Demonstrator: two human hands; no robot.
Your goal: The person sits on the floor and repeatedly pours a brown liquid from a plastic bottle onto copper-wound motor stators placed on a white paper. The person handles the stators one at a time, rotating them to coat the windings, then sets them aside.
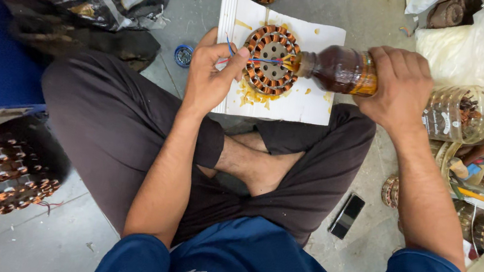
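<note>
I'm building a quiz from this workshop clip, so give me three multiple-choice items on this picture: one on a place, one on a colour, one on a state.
1. Where does the round coil lie?
A. on the white sheet
B. on the phone
C. in the black bag

2. What colour is the liquid in the bottle?
A. clear
B. dark brown
C. green

3. How is the bottle held?
A. upright
B. tipped on its side, mouth at the coil
C. lying loose on the floor

Answers:
1 A: the coil rests on the white sheet, which is stained yellow around it.
2 B: the bottle shows dark brown through its clear wall.
3 B: the right hand grips it sideways with its neck at the coil's rim, while the left hand pinches the coil's wires.
</note>
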